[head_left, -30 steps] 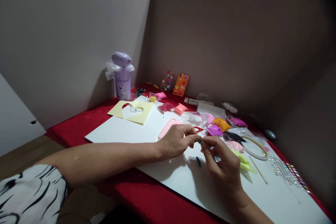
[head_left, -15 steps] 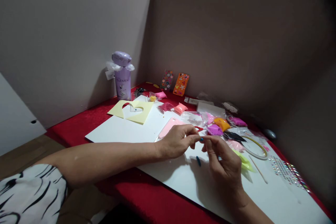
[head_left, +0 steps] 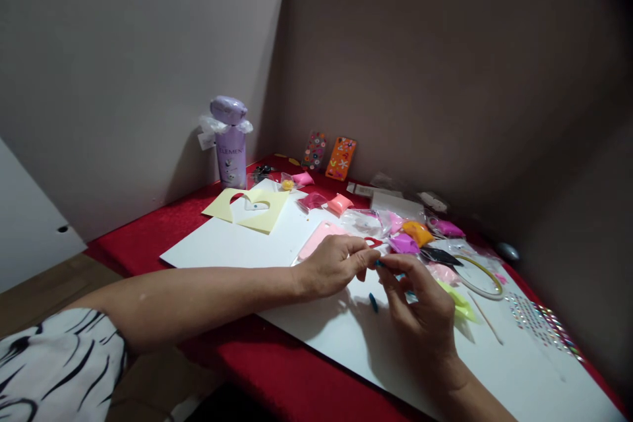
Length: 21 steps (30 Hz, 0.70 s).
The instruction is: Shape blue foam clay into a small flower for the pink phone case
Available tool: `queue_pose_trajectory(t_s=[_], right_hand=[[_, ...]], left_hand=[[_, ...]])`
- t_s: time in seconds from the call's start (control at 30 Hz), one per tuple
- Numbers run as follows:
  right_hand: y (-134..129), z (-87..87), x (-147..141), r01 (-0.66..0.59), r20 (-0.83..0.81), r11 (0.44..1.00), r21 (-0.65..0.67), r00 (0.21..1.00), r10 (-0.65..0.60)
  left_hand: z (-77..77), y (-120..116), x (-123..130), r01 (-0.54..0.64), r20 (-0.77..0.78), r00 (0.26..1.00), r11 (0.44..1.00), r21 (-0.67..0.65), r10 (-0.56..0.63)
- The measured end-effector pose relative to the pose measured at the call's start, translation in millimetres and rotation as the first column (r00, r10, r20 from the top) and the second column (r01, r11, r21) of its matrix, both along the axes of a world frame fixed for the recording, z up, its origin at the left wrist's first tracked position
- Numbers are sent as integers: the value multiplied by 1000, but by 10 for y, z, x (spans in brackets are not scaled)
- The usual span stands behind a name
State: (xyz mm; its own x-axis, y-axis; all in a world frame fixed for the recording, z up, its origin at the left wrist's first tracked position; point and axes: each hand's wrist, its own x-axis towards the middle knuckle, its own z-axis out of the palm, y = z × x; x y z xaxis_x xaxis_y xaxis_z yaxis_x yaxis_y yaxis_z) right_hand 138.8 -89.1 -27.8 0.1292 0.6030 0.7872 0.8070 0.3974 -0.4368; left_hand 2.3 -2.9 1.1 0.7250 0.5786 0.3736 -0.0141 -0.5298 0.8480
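Observation:
My left hand (head_left: 333,267) and my right hand (head_left: 420,300) meet at their fingertips above the white board (head_left: 326,330). Pinched between them is a small blue piece (head_left: 379,263). More blue shows under the curled fingers of my right hand, mostly hidden. A dark blue strip (head_left: 373,302) lies on the board just below the hands. Behind my left hand rests a pink phone case (head_left: 321,237), partly covered. Bags of purple (head_left: 404,244) and orange (head_left: 418,233) material lie beyond my right hand.
A purple bottle (head_left: 232,158) stands at the back left, near yellow paper (head_left: 274,201) with a heart cutout. Two decorated phone cases lean on the wall. To the right lie a yellow-green bag (head_left: 459,303), a cotton swab (head_left: 487,321), a hoop and gem stickers (head_left: 539,326).
The fingertips have shifted slightly around the small blue piece, and more blue shows beneath my right fingers. Both arms stay almost in place.

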Motion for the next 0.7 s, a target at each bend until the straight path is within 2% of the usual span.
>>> queue_pose_trajectory(t_s=[0.37, 0.7], right_hand=[[6, 0, 0, -14, 20, 1000, 6, 1000, 14], [-6, -15, 12, -43, 6, 999, -23, 999, 43]], left_hand=[[22, -2, -8, -16, 12, 1000, 1000, -9, 16], [38, -7, -2, 5, 37, 999, 993, -116, 0]])
